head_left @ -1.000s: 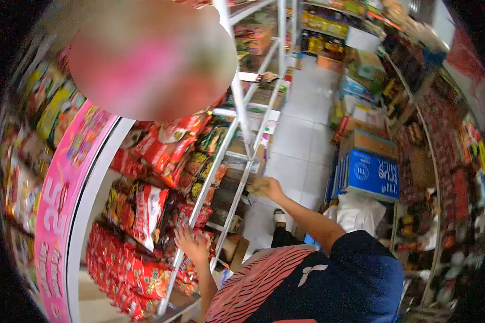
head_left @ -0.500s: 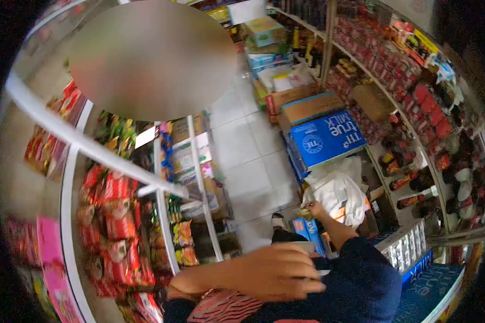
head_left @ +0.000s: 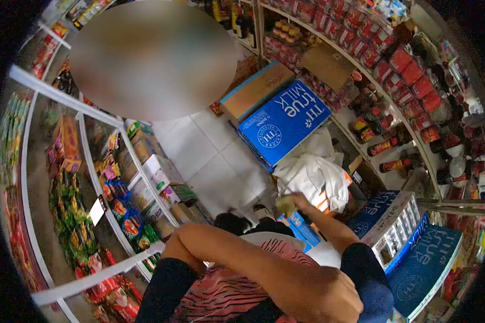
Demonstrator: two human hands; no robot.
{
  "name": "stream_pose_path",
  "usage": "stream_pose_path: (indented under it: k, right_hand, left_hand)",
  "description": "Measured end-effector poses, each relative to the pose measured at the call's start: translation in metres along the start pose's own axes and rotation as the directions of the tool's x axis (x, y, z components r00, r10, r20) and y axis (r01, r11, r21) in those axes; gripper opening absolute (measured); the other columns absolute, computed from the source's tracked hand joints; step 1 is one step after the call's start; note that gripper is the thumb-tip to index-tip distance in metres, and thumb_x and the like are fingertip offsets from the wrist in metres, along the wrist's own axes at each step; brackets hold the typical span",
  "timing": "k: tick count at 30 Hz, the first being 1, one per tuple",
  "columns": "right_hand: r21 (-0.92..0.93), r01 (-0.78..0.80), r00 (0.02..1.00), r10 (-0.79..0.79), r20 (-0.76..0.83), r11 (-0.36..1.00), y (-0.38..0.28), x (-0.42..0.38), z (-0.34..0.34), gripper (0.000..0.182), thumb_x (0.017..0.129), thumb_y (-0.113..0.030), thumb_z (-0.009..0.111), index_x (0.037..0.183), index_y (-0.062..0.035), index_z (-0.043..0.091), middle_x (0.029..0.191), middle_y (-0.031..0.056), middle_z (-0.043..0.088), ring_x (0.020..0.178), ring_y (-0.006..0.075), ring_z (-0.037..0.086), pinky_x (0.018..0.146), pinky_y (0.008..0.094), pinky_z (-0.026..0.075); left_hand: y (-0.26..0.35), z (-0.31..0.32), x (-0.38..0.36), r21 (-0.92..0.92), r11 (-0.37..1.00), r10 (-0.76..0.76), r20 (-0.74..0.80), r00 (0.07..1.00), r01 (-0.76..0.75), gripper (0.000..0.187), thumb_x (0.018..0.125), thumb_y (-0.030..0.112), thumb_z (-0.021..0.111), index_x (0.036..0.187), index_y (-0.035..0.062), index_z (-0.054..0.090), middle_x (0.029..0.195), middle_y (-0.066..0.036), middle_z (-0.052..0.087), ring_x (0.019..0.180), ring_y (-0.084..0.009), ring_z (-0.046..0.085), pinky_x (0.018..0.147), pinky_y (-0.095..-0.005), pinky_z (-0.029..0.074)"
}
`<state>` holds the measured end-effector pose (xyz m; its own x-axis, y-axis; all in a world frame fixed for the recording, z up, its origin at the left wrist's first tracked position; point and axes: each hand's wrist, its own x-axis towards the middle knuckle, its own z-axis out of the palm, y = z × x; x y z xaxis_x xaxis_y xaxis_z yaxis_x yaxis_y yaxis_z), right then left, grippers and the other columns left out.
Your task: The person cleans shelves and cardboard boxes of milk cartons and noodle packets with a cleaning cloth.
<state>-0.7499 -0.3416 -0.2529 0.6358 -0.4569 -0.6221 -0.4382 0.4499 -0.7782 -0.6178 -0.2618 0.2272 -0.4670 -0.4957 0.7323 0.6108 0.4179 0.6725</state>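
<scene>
Shop aisle, seen from above. Right hand [head_left: 293, 203] stretched out low over the floor, fingers closed around a small pale-green, blurred item [head_left: 284, 205]; what it is cannot be read. The item sits in that hand just in front of a heap of white plastic bags [head_left: 312, 175], beside a small blue carton [head_left: 303, 229] on the white tiled floor [head_left: 210, 156]. Left hand [head_left: 323, 299] lies close under the camera, forearm bent across a red-striped shirt [head_left: 226, 290]; it looks loosely curled with nothing seen in it, though whether the fingers are shut cannot be told. Behind the bags, a large blue carton [head_left: 283, 126] printed "TH true MILK" in white, with a round logo, lies against a brown cardboard box [head_left: 256, 89]. More cartons with the same "true MILK" print stand at the lower right: an opened one [head_left: 393, 226] showing rows of small packs, and a flat blue one [head_left: 428, 266] next to it. White wire shelving [head_left: 86, 145] along the left edge carries colourful snack packets; print too small to read. Shelves [head_left: 409, 75] on the right edge hold red packets and dark bottles.
</scene>
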Motion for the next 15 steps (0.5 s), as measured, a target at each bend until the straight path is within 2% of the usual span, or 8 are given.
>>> stream_pose_path:
  k: [2,4,6,9,10,11,13,15]
  right_hand:
    - [0.152,0.062,0.998,-0.056,-0.037,0.986,-0.023,0.042,-0.002,0.026,0.074,-0.022,0.058,0.084,0.0011,0.064,0.073,0.0097,0.063,0.063,0.0176,0.058,0.058,0.0286,0.047]
    - [0.188,0.105,0.988,-0.08,-0.134,0.977,-0.019,0.094,-0.003,0.025,0.074,-0.021,0.057,0.084,0.0008,0.064,0.075,0.0105,0.063,0.065,0.0182,0.058,0.059,0.0282,0.047]
    - [0.028,0.179,0.84,-0.138,-0.525,0.984,-0.057,0.118,0.012,0.024,0.073,-0.018,0.055,0.085,0.0015,0.063,0.077,0.0131,0.062,0.067,0.0202,0.058,0.06,0.0304,0.046]
    - [-0.139,0.086,0.589,-0.162,-0.792,0.987,-0.042,0.174,0.017,0.026,0.075,-0.02,0.056,0.086,0.0024,0.06,0.076,0.0161,0.06,0.067,0.0229,0.057,0.06,0.0343,0.045]
    - [-0.436,0.283,0.499,-0.52,-0.693,0.854,-0.013,0.196,0.013,0.029,0.075,-0.024,0.058,0.086,0.0028,0.059,0.073,0.0172,0.059,0.066,0.026,0.057,0.061,0.0371,0.044]
    - [-0.426,0.263,0.491,-0.5,-0.714,0.866,-0.026,0.202,0.018,0.029,0.075,-0.024,0.058,0.086,0.0028,0.059,0.073,0.0172,0.059,0.066,0.026,0.057,0.061,0.0371,0.044]
    - [-0.091,0.035,0.255,-0.097,-0.962,0.995,-0.074,0.199,0.039,0.03,0.076,-0.028,0.059,0.084,0.0012,0.059,0.073,0.0148,0.06,0.066,0.0244,0.057,0.06,0.0363,0.044]
    - [-0.124,0.212,0.189,-0.165,-0.968,0.969,-0.12,0.204,0.055,0.027,0.077,-0.026,0.059,0.079,0.0003,0.055,0.071,0.0129,0.059,0.065,0.0237,0.056,0.059,0.0362,0.044]
  left_hand:
    - [-0.018,-0.036,-0.039,-0.107,0.975,-0.175,0.17,0.97,0.195,0.016,0.083,0.018,0.054,0.09,0.0044,0.057,0.083,-0.007,0.056,0.077,-0.0225,0.055,0.073,-0.0333,0.044]
    - [-0.035,-0.075,-0.086,0.196,0.94,-0.251,-0.161,0.955,0.28,0.013,0.08,0.019,0.057,0.08,0.006,0.056,0.079,-0.008,0.057,0.074,-0.0226,0.056,0.066,-0.0336,0.044]
    - [-0.064,-0.115,-0.154,0.558,0.59,-0.44,-0.383,0.812,0.583,0.017,0.08,0.022,0.056,0.089,0.0072,0.056,0.083,-0.008,0.057,0.076,-0.0252,0.056,0.068,-0.0346,0.044]
    - [-0.078,-0.165,-0.257,0.622,0.195,-0.674,-0.477,0.564,0.759,0.021,0.082,0.025,0.051,0.095,0.0091,0.056,0.085,-0.011,0.058,0.08,-0.0297,0.056,0.071,-0.0389,0.044]
    - [-0.073,-0.183,-0.287,0.64,0.102,-0.767,-0.437,0.47,0.761,0.023,0.082,0.026,0.051,0.098,0.0092,0.056,0.086,-0.012,0.059,0.081,-0.0299,0.056,0.071,-0.0394,0.044]
    - [-0.081,-0.195,-0.337,0.666,0.119,-0.737,-0.438,0.515,0.737,0.024,0.081,0.025,0.052,0.098,0.0081,0.055,0.082,-0.012,0.059,0.077,-0.0302,0.057,0.068,-0.0393,0.045]
    - [-0.072,-0.217,-0.387,0.676,0.149,-0.726,-0.421,0.544,0.722,0.025,0.08,0.024,0.053,0.099,0.007,0.054,0.077,-0.013,0.06,0.073,-0.0304,0.058,0.065,-0.0391,0.046]
    - [-0.052,-0.252,-0.395,0.444,0.116,-0.785,-0.507,0.356,0.888,0.025,0.08,0.023,0.053,0.099,0.0062,0.054,0.079,-0.014,0.06,0.073,-0.0308,0.058,0.065,-0.0393,0.046]
